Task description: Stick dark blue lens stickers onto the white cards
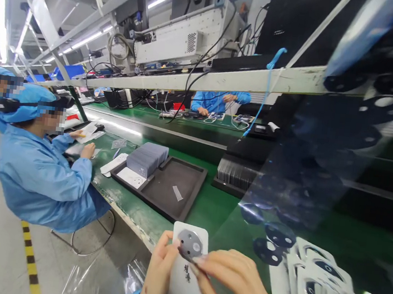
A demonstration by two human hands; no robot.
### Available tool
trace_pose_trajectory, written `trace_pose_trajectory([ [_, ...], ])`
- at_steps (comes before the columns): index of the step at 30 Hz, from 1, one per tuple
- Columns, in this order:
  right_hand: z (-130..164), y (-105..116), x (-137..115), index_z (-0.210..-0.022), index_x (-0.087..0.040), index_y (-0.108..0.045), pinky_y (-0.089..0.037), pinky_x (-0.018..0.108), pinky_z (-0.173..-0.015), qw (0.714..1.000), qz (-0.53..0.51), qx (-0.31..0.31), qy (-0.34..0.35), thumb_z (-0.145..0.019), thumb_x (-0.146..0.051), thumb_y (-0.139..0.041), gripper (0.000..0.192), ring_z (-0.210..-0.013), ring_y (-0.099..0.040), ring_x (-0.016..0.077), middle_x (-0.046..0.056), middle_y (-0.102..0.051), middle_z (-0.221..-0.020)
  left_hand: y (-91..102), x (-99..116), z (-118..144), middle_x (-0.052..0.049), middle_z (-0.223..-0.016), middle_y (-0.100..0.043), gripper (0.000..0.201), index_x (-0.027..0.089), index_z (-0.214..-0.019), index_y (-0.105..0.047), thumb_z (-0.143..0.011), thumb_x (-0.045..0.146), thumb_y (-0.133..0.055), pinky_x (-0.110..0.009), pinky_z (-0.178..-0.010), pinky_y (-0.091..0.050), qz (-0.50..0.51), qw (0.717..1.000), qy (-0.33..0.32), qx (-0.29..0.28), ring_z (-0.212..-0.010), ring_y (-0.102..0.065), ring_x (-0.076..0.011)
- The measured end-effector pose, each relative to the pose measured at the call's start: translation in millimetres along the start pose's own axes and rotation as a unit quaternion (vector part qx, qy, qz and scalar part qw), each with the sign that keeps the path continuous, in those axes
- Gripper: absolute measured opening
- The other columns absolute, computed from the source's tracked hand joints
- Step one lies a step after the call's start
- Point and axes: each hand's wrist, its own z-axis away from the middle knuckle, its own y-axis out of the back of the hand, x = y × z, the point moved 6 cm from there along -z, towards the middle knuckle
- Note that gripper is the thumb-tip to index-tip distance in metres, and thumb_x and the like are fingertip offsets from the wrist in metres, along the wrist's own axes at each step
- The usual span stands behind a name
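My left hand grips the left edge of a long white panel with rounded corners, tilted up over the bench's front edge. Near its top sits a grey, disc-like patch with several holes, and dark printed characters run below it. My right hand pinches a thin dark tool, perhaps tweezers, whose tip touches the lower left of the patch. The fingers hide part of that tool. A pile of similar white panels with dark round parts lies to the right.
A black tray holds a row of stacked grey panels. Another black holder stands behind. A clear sheet with dark discs hangs at right. A co-worker in blue sits left; another person's hands show beyond the shelf.
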Motion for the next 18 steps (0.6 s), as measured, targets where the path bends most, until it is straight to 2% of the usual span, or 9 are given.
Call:
trace_pose_trajectory([
  [2, 2, 12, 26, -0.073, -0.025, -0.072, -0.057, 0.025, -0.066, 0.988, -0.07, 0.041, -0.135, -0.08, -0.036, -0.077, 0.014, -0.068, -0.068, 0.0177, 0.003, -0.071, -0.076, -10.6, 3, -5, 0.002, -0.07, -0.066, 0.039, 0.017, -0.097, -0.059, -0.085, 0.053, -0.071, -0.02, -0.053, -0.044, -0.015, 1.0, -0.003, -0.02, -0.056, -0.055, -0.0099],
  [4, 10, 17, 52, -0.068, -0.023, -0.071, -0.058, 0.023, -0.061, 0.956, -0.134, 0.069, -0.253, -0.07, -0.041, -0.084, 0.023, -0.064, -0.067, 0.0177, 0.002, -0.069, -0.071, -21.9, 4, -10, 0.001, -0.069, -0.068, 0.043, 0.018, -0.1, -0.059, -0.084, 0.057, -0.07, -0.02, -0.056, -0.043, -0.044, 0.998, -0.001, -0.037, -0.059, -0.056, -0.0108],
  [7, 23, 20, 83, -0.069, -0.02, -0.073, -0.059, 0.024, -0.062, 0.916, -0.177, 0.101, -0.345, -0.061, -0.046, -0.088, 0.031, -0.065, -0.068, 0.0193, 0.004, -0.071, -0.07, -43.0, 0, -14, -0.002, -0.079, -0.073, 0.047, 0.018, -0.11, -0.059, -0.086, 0.059, -0.066, -0.021, -0.06, -0.045, -0.099, 0.991, 0.018, -0.086, -0.066, -0.062, -0.0146],
  [11, 35, 32, 103, -0.072, -0.019, -0.074, -0.059, 0.024, -0.064, 0.892, -0.177, 0.147, -0.39, -0.058, -0.047, -0.09, 0.035, -0.069, -0.07, 0.0195, 0.005, -0.075, -0.074, -70.6, -5, -13, -0.007, -0.102, -0.075, 0.046, 0.019, -0.119, -0.058, -0.091, 0.055, -0.061, -0.024, -0.07, -0.049, -0.15, 0.979, 0.006, -0.141, -0.088, -0.068, -0.0206],
  [14, 37, 42, 109, -0.072, -0.019, -0.074, -0.059, 0.025, -0.065, 0.884, -0.177, 0.173, -0.396, -0.057, -0.047, -0.09, 0.036, -0.069, -0.07, 0.0196, 0.005, -0.076, -0.076, -84.8, -9, -10, -0.009, -0.105, -0.076, 0.048, 0.018, -0.123, -0.058, -0.092, 0.055, -0.057, -0.028, -0.076, -0.051, -0.146, 0.976, 0.008, -0.164, -0.091, -0.07, -0.0229],
  [18, 38, 49, 112, -0.072, -0.019, -0.074, -0.058, 0.024, -0.062, 0.882, -0.177, 0.194, -0.392, -0.057, -0.045, -0.091, 0.035, -0.067, -0.069, 0.0184, 0.004, -0.074, -0.072, -92.3, -8, -11, -0.01, -0.109, -0.075, 0.047, 0.017, -0.125, -0.06, -0.093, 0.052, -0.057, -0.029, -0.081, -0.051, -0.146, 0.974, 0.006, -0.171, -0.098, -0.069, -0.025],
])
